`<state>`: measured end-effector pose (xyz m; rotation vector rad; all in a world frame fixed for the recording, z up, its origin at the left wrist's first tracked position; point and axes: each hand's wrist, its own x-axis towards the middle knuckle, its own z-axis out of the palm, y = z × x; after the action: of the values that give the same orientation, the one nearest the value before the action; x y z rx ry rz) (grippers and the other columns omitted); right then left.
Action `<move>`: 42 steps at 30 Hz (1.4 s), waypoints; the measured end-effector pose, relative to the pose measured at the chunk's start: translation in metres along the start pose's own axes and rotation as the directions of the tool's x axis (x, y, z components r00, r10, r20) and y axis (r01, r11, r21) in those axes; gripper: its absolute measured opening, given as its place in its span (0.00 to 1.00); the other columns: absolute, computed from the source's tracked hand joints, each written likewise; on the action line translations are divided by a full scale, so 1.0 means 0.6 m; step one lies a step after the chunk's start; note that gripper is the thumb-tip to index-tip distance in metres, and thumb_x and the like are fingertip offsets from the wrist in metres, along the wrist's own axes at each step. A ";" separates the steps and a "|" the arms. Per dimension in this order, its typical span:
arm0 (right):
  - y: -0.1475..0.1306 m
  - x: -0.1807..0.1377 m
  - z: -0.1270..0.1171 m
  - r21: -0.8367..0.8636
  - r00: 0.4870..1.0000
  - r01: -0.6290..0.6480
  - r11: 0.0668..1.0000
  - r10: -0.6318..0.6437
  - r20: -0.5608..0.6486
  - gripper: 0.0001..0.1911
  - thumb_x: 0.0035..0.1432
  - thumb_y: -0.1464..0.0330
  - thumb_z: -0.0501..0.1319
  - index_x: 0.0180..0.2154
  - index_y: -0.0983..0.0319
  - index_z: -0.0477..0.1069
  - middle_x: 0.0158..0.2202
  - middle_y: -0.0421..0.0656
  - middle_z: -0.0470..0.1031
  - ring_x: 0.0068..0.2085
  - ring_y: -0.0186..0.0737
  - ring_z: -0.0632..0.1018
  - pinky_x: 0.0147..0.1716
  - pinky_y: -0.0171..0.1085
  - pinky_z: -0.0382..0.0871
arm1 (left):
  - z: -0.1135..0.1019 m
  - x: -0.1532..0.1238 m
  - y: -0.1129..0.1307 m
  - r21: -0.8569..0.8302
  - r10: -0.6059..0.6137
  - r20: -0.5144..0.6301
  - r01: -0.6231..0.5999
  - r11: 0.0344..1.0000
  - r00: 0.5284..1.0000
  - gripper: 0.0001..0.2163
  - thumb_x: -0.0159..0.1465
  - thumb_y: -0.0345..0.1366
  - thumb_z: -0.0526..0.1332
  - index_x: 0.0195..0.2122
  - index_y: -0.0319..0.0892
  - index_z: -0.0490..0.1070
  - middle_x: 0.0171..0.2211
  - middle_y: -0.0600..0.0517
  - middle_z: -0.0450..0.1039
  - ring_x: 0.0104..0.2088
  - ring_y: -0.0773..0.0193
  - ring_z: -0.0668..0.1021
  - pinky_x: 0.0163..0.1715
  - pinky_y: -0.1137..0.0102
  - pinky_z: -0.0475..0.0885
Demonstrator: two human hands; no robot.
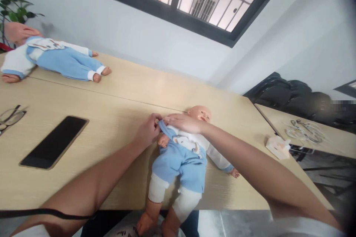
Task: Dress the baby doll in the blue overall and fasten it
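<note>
A baby doll [198, 113] lies on its back on the table, legs hanging over the near edge. It wears a white long-sleeved top [218, 155] and blue overalls [180, 163] with a white animal print on the bib. Beside the doll's shoulder, my left hand [150, 127] is closed, pinching a blue shoulder strap [166, 129] of the overalls. My right hand [185, 123] reaches across the doll's upper chest, its fingertips together at the strap's upper end. The exact grip of those fingertips is partly hidden.
Another doll [63, 59] in similar clothes lies at the far left beside a plant [18, 11]. A phone [54, 142] and glasses [12, 116] rest on the left. A tissue pack [278, 146] and cables [306, 131] are on the right. Black chairs [289, 92] stand beyond.
</note>
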<state>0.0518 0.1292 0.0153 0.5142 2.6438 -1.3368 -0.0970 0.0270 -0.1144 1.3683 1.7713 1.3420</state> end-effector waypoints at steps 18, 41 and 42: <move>-0.010 0.040 -0.031 0.283 0.834 -0.492 0.824 0.539 -0.119 0.17 0.58 0.60 0.66 0.21 0.60 0.68 0.17 0.37 0.62 0.20 0.32 0.62 0.20 0.34 0.56 | -0.026 -0.068 0.084 0.408 0.133 0.296 -0.251 0.878 0.946 0.24 0.71 0.48 0.58 0.66 0.46 0.64 0.35 0.48 0.83 0.35 0.52 0.83 0.35 0.64 0.71; 0.036 -0.024 -0.063 -0.108 0.745 -0.609 0.786 0.520 -0.419 0.16 0.61 0.58 0.64 0.27 0.62 0.76 0.22 0.47 0.76 0.29 0.44 0.76 0.33 0.38 0.67 | -0.136 -0.063 0.003 0.093 -0.149 0.353 0.124 0.988 0.924 0.28 0.67 0.57 0.55 0.61 0.44 0.70 0.43 0.45 0.83 0.33 0.55 0.83 0.32 0.65 0.75; 0.036 -0.044 -0.061 -0.076 0.772 -0.554 0.829 0.477 -0.419 0.19 0.64 0.56 0.62 0.27 0.61 0.75 0.23 0.46 0.76 0.29 0.43 0.75 0.34 0.38 0.67 | -0.138 -0.063 0.004 0.153 -0.131 0.339 0.082 0.985 0.932 0.27 0.68 0.57 0.54 0.61 0.44 0.70 0.44 0.45 0.83 0.36 0.53 0.84 0.35 0.64 0.75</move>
<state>0.0852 0.1642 0.0281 1.4830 2.5608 -0.8549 -0.1532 -0.0399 -0.0877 1.4551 1.6886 0.8689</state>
